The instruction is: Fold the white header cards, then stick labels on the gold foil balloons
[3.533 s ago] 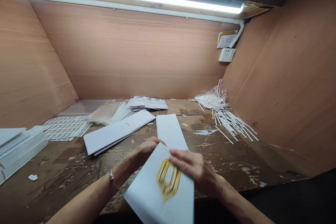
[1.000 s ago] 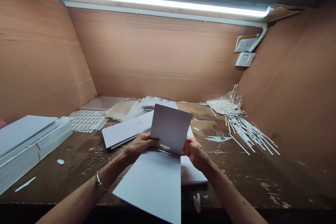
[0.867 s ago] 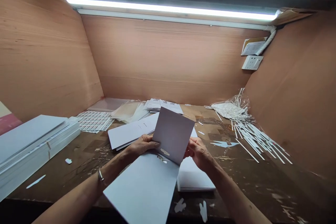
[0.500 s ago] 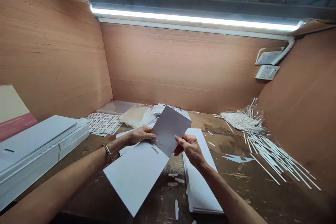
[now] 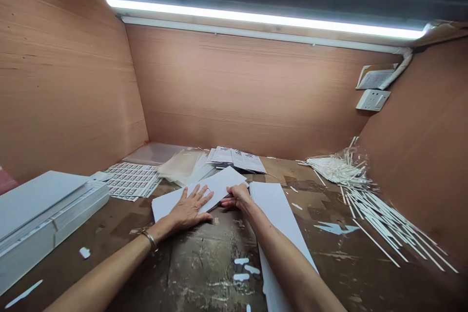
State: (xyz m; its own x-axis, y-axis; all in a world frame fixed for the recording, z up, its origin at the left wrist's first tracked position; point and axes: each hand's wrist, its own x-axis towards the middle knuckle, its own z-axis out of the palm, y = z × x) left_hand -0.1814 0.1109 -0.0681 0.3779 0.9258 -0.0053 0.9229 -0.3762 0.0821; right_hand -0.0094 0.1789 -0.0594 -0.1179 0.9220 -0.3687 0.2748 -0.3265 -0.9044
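As left hand (image 5: 188,212) and right hand (image 5: 237,197) press, card (image 5: 219,186) lies flat.

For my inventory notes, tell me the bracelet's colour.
The bracelet is silver, shown best in the head view.
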